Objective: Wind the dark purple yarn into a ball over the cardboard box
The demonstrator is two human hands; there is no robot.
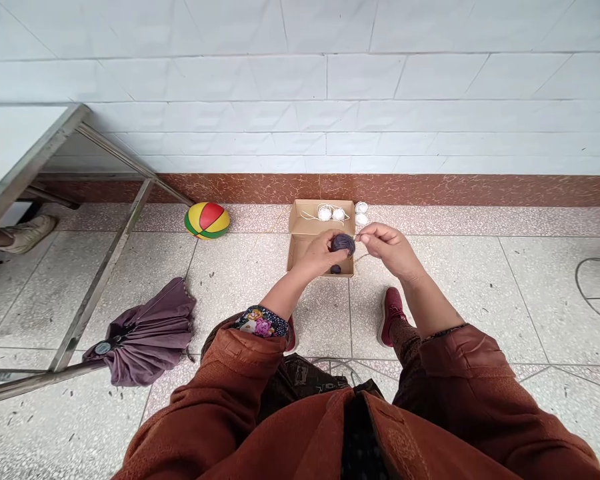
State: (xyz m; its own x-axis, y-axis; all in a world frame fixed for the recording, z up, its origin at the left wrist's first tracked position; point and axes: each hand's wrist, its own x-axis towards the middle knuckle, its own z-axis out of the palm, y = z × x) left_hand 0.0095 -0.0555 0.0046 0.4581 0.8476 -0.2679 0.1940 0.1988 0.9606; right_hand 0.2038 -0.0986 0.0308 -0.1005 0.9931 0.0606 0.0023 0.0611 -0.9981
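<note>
My left hand (321, 254) is closed around a dark purple-grey ball of yarn (343, 244), held up over an open cardboard box (296, 252). Just right of the ball, the fingertips of my right hand (387, 248) pinch together on a strand of yarn (359, 237). Inside the box's far half lie two white yarn balls (331, 213) with loose strands. A small dark ball (335, 269) sits in the near half, partly below my left hand. Two more white balls (361, 213) rest on the floor against the box's right side.
A red, yellow and green ball (207, 221) lies near the wall. At left stand a metal-framed table (93, 287) and a folded purple umbrella (153, 333). Another person's shoe (27, 233) shows under the table. A cable (587, 280) loops on the floor at far right.
</note>
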